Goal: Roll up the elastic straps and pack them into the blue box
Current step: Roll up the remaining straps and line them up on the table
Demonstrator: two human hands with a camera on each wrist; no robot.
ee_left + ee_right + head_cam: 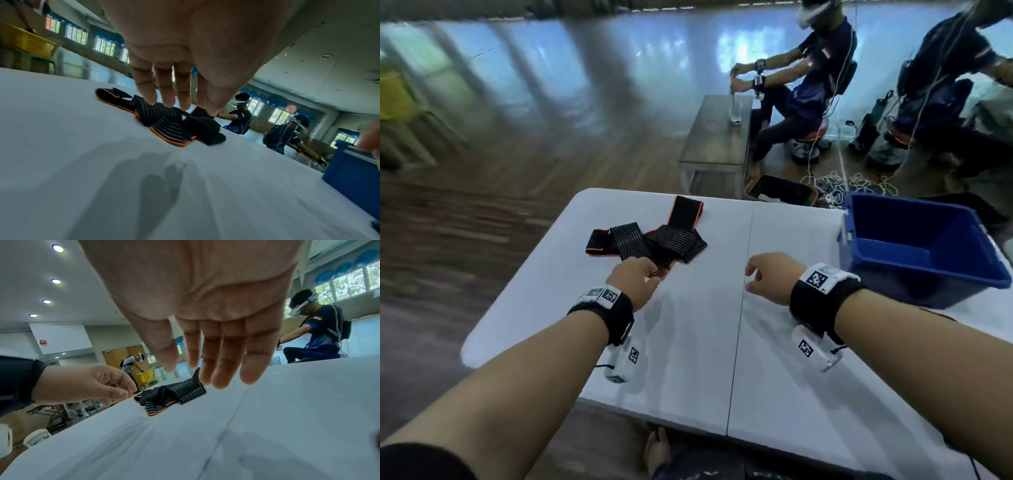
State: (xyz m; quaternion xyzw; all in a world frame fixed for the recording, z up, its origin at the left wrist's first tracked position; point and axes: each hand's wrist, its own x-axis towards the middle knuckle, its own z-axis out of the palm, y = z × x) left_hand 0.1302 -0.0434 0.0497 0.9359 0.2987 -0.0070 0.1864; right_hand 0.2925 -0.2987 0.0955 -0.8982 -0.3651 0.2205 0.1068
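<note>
**Reaching for the first strap in the pile**

The elastic straps [650, 240] lie in a loose, overlapping heap on the far left part of the white table [705, 342]. They are black, some with grey stripes and some with orange edges. None looks rolled yet, and as far as can be seen the blue box [914, 246], at the right far corner of the table, has nothing in it.

The left hand [635, 281] is at the near edge of the heap, fingers stretched forward and relaxed. The right hand [770, 274] hovers above the bare table, between the heap and the box, with loose fingers and holding nothing.

I judge the step in hand to be taking one strap out of the heap. To do it well, the left hand should pinch only one free end, probably the striped end with the orange border that lies nearest. It should then draw the strap toward the body, so that the others stay behind. The right hand can press the rest of the heap down. After that the strap should be laid flat and straight, because a twisted strap rolls badly.

The head view suggests that the left fingers already touch the straps. The left wrist view shows the fingertips [151, 99] above the fabric, not closed on anything. The right wrist view shows the left hand from the side, thumb and fingers a little apart. Only the head view shows the inside of the box.
</note>
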